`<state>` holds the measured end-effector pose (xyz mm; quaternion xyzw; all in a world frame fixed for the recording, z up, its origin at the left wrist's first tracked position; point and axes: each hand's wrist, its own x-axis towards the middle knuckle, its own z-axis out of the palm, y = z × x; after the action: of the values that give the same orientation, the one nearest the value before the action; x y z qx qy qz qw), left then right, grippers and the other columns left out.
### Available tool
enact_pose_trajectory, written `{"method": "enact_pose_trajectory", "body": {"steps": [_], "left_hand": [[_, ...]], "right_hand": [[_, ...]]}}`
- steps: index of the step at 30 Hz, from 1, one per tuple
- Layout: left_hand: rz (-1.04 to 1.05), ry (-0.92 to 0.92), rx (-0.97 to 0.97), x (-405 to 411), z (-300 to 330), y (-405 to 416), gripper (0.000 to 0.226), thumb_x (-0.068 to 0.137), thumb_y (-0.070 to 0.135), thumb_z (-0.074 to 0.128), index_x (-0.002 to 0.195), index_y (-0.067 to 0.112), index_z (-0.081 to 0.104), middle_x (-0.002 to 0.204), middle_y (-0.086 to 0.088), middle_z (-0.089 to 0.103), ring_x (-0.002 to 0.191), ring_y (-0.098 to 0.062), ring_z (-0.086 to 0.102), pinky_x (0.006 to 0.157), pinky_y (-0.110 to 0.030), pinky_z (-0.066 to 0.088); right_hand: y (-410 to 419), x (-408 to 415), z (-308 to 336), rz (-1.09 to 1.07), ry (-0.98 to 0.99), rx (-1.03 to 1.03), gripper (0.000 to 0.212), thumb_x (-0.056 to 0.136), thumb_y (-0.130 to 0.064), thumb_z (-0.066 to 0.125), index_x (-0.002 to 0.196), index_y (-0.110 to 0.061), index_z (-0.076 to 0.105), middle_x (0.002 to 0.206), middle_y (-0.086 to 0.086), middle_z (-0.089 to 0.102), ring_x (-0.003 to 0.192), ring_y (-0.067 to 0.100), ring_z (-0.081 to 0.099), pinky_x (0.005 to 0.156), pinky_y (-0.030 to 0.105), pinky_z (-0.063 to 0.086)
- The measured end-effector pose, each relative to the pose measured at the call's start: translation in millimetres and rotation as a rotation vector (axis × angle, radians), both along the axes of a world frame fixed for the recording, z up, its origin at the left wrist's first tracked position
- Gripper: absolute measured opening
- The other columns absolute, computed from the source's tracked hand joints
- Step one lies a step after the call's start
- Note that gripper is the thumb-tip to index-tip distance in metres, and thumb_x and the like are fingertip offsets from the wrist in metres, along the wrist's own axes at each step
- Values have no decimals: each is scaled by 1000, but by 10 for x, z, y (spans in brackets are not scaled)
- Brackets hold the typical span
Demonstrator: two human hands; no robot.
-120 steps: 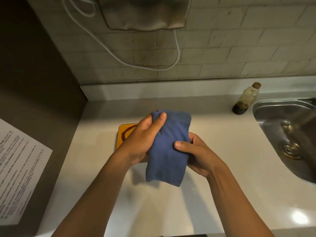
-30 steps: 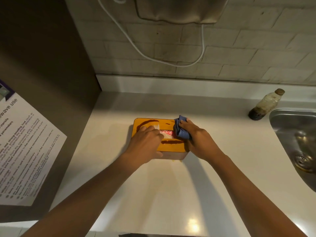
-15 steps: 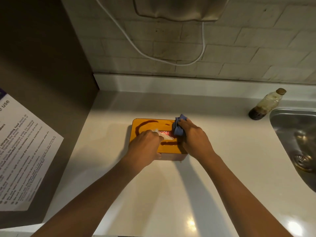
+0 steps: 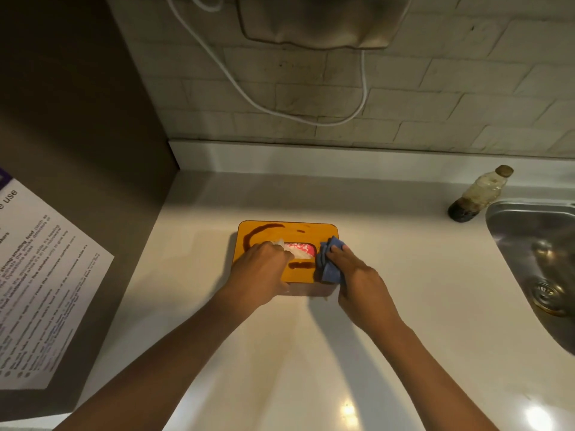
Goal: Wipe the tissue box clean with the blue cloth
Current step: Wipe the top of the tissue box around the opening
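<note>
- I am seeing the right hand (image 4: 351,275) curling its fingers around the bunched blue cloth (image 4: 329,259), pressing it onto the right end of the tissue box (image 4: 270,233) lid.
- The left hand (image 4: 259,272) is resting on the left half of the box with its fingers bent over the top and thumb against the near side, bracing it; its fingertips are touching the white tissue (image 4: 291,251) at the opening.
- The box is sitting between both hands on the counter (image 4: 311,353); it is a rounded rectangle with a smooth orange lid, and dark reddish-brown smears are looping across that lid.
- Red-and-white packaging is showing through the slot; I cannot read its print.
- The counter is looking glossy and pale, reflecting light spots.
- A cloudy plastic bottle (image 4: 479,194) with dark liquid at its base is standing well to the right, just beside a steel sink (image 4: 529,244).
- A printed sheet (image 4: 40,275) is hanging on the brown panel to the left; only "use" reads clearly.
- A white cable (image 4: 280,112) is drooping across the tiled wall.
</note>
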<state>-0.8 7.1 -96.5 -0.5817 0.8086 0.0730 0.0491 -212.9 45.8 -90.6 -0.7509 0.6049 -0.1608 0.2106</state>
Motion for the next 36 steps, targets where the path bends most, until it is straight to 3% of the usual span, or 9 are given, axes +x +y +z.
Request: {"method": "enact_pose_trajectory", "body": {"steps": [6,10,13,19,23,27,31,34,36], "left_hand": [[28,-33,55,-35,-34,-69,73,92,63,65,153,29,46,144,-1,59,124,-24,59,100,-39,52],[15,27,19,9,-66,-43,72,91,60,67,152,28,49,146,-1,58,126,-24,59,103,-40,51],[2,10,-10,21,-43,-34,73,90,57,70,153,28,48,147,-2,57,126,-25,59,102,-39,51],[19,-31,7,-36,-11,-25,65,92,60,65,148,28,52,137,-1,63,117,-22,62,97,-37,55],[8,15,-26,-4,6,-7,66,92,61,66,148,28,54,139,-1,63,121,-23,61,101,-38,54],[-2,-3,3,21,12,8,70,94,59,65,154,28,46,148,-3,57,128,-26,58,103,-41,51],[42,-20,68,-36,-6,-60,72,94,62,63,154,28,45,146,-3,58,126,-27,58,103,-42,51],[24,-34,63,-35,4,-43,70,96,59,61,155,27,43,148,-4,55,128,-27,57,106,-41,49],[2,20,-4,1,18,-6,68,94,60,64,152,28,49,145,-1,60,125,-24,59,105,-38,51]], "right_hand": [[-8,284,-46,-18,125,-56,56,94,-8,58,147,-14,40,156,6,36,145,25,32,99,36,49],[321,81,-156,-6,18,-104,63,79,6,71,138,-10,55,145,8,51,134,29,49,87,38,56],[202,10,-143,-78,34,-112,58,87,0,66,142,-13,50,151,4,45,141,24,40,103,40,47],[183,432,-33,-3,162,-105,57,84,3,70,138,-1,52,145,17,50,140,34,41,110,44,41],[398,194,-74,-11,134,-127,68,64,12,81,128,-2,63,133,15,61,123,34,58,80,40,59],[199,140,-71,-107,147,-130,60,87,0,66,143,-10,49,150,8,45,139,26,43,102,36,47],[176,484,-21,-37,202,-131,57,78,9,72,132,3,57,139,20,55,133,38,48,105,47,46],[355,475,-35,-6,183,-167,64,57,13,86,118,4,68,122,20,67,116,38,63,89,47,56],[438,323,-67,-9,157,-178,66,59,15,83,121,0,67,126,16,66,118,34,63,85,43,58]]}}
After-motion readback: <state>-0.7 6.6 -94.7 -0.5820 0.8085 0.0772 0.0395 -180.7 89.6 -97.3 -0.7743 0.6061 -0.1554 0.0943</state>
